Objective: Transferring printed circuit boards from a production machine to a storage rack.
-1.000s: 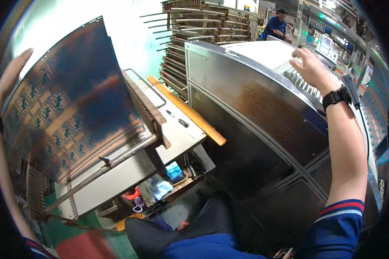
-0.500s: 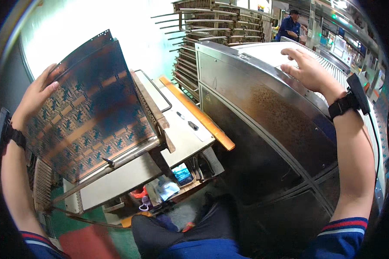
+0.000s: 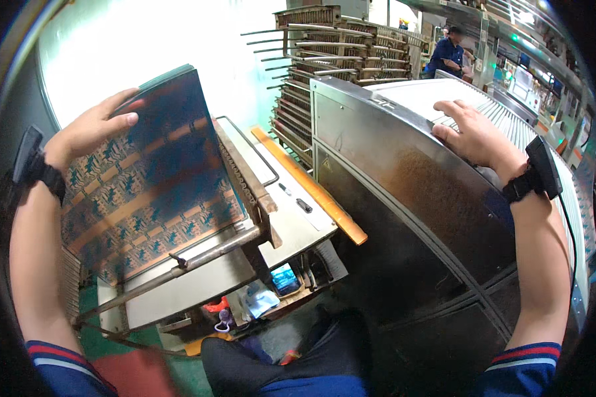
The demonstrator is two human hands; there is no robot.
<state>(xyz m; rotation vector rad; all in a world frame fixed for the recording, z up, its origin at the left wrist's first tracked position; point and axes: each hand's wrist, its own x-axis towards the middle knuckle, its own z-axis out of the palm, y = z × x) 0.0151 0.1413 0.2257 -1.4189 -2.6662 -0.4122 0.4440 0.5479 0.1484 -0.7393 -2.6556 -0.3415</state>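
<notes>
Copper-patterned panels (image 3: 159, 172), tilted in the slotted rack (image 3: 245, 172) on the left part of the table (image 3: 308, 228), and the left hand (image 3: 96, 132) is right there at their upper edge! Thumb over the front face, spread from the fingers along the top; whether it pinches them, I can't tell. From that hand the panels lie down and to the right, upper edge slanting up rightward; fisheye bend hides which side is longer. Right hand (image 3: 473, 135)? Well apart, beyond the orange bar (image 3: 311, 187) along the table's right edge, loosely open, apparently empty, over the machine's (image 3: 410, 165) upper edge.
</notes>
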